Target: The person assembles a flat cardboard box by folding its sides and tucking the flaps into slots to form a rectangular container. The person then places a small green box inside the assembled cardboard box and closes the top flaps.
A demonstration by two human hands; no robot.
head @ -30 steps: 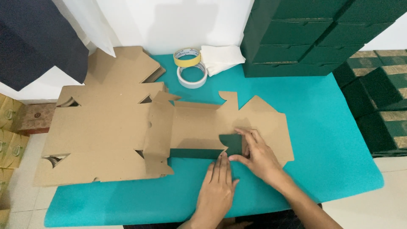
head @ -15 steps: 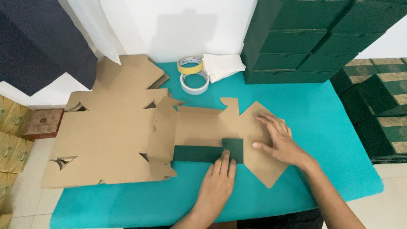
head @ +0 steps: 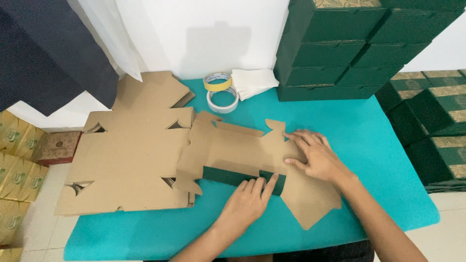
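A flat die-cut cardboard box blank lies brown side up on the teal table. Its near flap is folded over and shows a dark green face. My left hand presses flat on that green flap, fingers together. My right hand lies spread on the blank's right panel, palm down. Neither hand grips anything.
A stack of flat brown blanks covers the table's left side. Two tape rolls and a folded white cloth sit at the back. Finished dark green boxes are stacked at back right and on the floor at right. Small cartons stand at left.
My right hand has slid from the green flap up and right onto the brown panel. My left hand has moved forward onto the folded green flap. The view shifted slightly.
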